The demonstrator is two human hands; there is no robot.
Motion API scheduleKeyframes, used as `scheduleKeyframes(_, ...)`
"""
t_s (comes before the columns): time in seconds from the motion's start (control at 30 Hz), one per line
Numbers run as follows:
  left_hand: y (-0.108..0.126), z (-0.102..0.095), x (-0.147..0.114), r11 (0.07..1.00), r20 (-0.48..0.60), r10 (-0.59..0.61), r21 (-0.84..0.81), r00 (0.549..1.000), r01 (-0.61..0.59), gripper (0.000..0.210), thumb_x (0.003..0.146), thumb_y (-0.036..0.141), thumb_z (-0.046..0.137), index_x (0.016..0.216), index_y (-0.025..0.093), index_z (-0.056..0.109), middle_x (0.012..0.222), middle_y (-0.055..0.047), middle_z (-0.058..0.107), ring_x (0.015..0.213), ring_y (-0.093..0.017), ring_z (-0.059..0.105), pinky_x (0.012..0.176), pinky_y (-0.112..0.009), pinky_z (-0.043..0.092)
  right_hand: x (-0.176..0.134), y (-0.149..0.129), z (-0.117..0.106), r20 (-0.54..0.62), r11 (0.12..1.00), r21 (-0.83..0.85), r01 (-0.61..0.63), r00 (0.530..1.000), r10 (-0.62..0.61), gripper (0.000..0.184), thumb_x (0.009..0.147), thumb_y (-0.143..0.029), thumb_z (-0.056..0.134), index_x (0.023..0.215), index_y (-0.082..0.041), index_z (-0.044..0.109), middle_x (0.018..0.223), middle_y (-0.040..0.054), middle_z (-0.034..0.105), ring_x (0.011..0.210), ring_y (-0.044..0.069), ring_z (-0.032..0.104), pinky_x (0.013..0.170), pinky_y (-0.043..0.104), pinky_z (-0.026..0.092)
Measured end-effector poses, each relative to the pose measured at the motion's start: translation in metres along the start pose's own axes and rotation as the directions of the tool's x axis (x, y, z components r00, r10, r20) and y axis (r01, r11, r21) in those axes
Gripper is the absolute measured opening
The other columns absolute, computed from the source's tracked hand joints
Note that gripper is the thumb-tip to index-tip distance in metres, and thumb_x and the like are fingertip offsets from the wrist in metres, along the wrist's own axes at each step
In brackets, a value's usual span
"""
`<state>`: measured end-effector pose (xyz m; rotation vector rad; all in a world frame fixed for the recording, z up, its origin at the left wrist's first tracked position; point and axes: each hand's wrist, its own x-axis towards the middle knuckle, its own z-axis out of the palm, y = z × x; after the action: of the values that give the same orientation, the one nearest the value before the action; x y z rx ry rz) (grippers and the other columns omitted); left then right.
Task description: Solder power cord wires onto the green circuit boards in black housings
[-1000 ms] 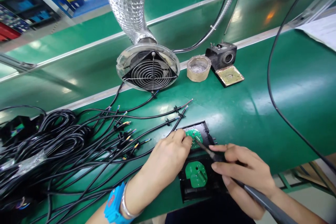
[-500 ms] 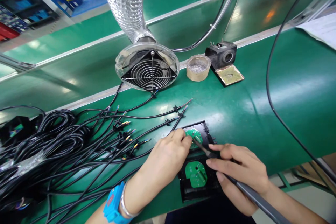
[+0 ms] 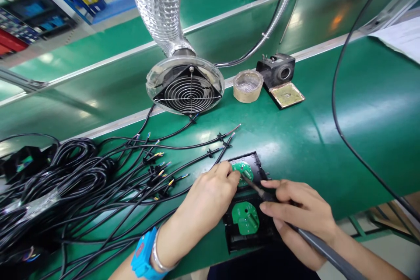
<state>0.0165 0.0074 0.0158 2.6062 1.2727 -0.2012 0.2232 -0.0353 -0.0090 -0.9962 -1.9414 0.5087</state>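
My right hand (image 3: 302, 214) is wrapped round the grey handle of a soldering iron (image 3: 316, 245), its metal tip pointing up and left. The tip touches or hovers just over a round green circuit board (image 3: 243, 169) in a black plastic housing (image 3: 257, 162). At that board's left side, my left hand (image 3: 216, 186) is closed in a pinch; what lies between its fingertips is hidden. Nearer to me, a second green circuit board (image 3: 244, 216) sits in another black housing (image 3: 236, 245). A blue wrist strap (image 3: 144, 253) and a silver bangle are on my left wrist.
Black cables (image 3: 82, 170) with stripped coloured ends pile up on the left. Behind stand a fume extractor fan (image 3: 190, 92) on a foil duct, a round solder pot (image 3: 247, 87) and a soldering iron stand (image 3: 278, 72) with a sponge tray. A black cord (image 3: 337, 122) hangs at right.
Both hands stay almost in place, with the iron still at the far board. The whole view has shifted very slightly.
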Motion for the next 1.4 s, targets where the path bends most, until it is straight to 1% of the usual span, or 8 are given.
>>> scheduleKeyframes(0.1,0.000,0.001,0.000,1.000,0.009,-0.001,0.004,1.000,0.001,0.012,0.092,0.014,0.042,0.093,0.019,0.053,0.086,-0.002,0.048,0.076,-0.018,0.055,0.062,-0.030,0.053,0.001,-0.001,-0.003,-0.009,1.000,0.022,-0.014,1.000,0.014,0.023,0.074,-0.005,0.051,0.078,-0.018,0.070,0.066,0.0014,0.047,0.086,0.018,0.065,0.076,0.031,0.060)
scheduleKeyframes(0.3,0.002,-0.001,0.000,1.000,0.005,-0.002,0.010,1.000,0.002,0.009,0.091,0.013,0.044,0.090,0.018,0.051,0.086,-0.002,0.048,0.075,-0.018,0.056,0.060,-0.030,0.053,0.003,-0.002,-0.005,-0.018,0.997,0.070,-0.012,1.000,0.013,0.021,0.074,-0.006,0.050,0.077,-0.015,0.069,0.066,0.0015,0.047,0.080,0.017,0.065,0.079,0.032,0.060)
scheduleKeyframes(0.6,0.002,-0.001,0.000,1.000,0.015,-0.013,-0.016,1.000,0.013,0.010,0.093,0.015,0.042,0.090,0.018,0.051,0.086,-0.002,0.048,0.075,-0.018,0.055,0.062,-0.032,0.054,-0.004,0.001,-0.002,0.000,1.000,-0.020,-0.019,1.000,0.019,0.023,0.076,-0.008,0.051,0.084,-0.018,0.070,0.070,0.0022,0.051,0.092,0.019,0.065,0.079,0.032,0.059)
scheduleKeyframes(0.77,0.003,0.000,0.000,1.000,-0.002,-0.028,0.006,1.000,0.028,0.009,0.091,0.014,0.044,0.089,0.019,0.051,0.085,-0.002,0.047,0.075,-0.019,0.056,0.060,-0.033,0.055,0.005,-0.001,0.001,-0.025,0.996,-0.039,0.077,0.997,-0.078,0.024,0.073,-0.007,0.048,0.081,-0.016,0.069,0.068,0.0021,0.052,0.076,0.015,0.064,0.076,0.029,0.059)
scheduleKeyframes(0.87,0.004,0.001,0.000,1.000,-0.014,-0.028,0.003,1.000,0.028,0.009,0.090,0.013,0.045,0.088,0.019,0.051,0.084,-0.002,0.047,0.075,-0.020,0.056,0.061,-0.034,0.055,0.006,0.002,0.003,0.017,0.991,-0.009,0.132,0.991,-0.132,0.024,0.069,-0.006,0.048,0.080,-0.013,0.068,0.065,0.0004,0.049,0.060,0.010,0.056,0.082,0.035,0.058)
scheduleKeyframes(1.0,0.004,0.000,0.000,1.000,-0.019,-0.026,-0.010,0.999,0.026,0.009,0.091,0.013,0.045,0.087,0.019,0.051,0.085,-0.002,0.048,0.075,-0.019,0.056,0.063,-0.035,0.056,0.003,0.003,0.003,0.047,0.981,0.008,0.196,0.980,-0.196,0.025,0.068,-0.008,0.047,0.081,-0.012,0.068,0.064,0.0000,0.047,0.056,0.010,0.051,0.085,0.040,0.058)
scheduleKeyframes(1.2,0.003,0.001,0.001,0.999,0.012,-0.032,-0.007,0.999,0.032,0.010,0.091,0.014,0.043,0.089,0.019,0.052,0.086,-0.002,0.048,0.075,-0.019,0.056,0.063,-0.035,0.056,-0.002,0.000,-0.006,-0.014,0.994,0.103,0.045,0.999,-0.044,0.026,0.071,-0.003,0.048,0.086,-0.012,0.067,0.073,0.0020,0.047,0.068,0.013,0.059,0.084,0.040,0.059)
scheduleKeyframes(1.4,0.003,0.001,0.000,1.000,0.016,-0.027,-0.005,1.000,0.027,0.012,0.092,0.014,0.041,0.089,0.019,0.051,0.085,-0.002,0.047,0.074,-0.019,0.056,0.062,-0.034,0.055,-0.003,0.002,-0.008,-0.005,0.994,0.105,0.034,0.999,-0.034,0.026,0.071,-0.006,0.049,0.089,-0.011,0.067,0.072,0.0038,0.050,0.084,0.021,0.065,0.082,0.039,0.059)
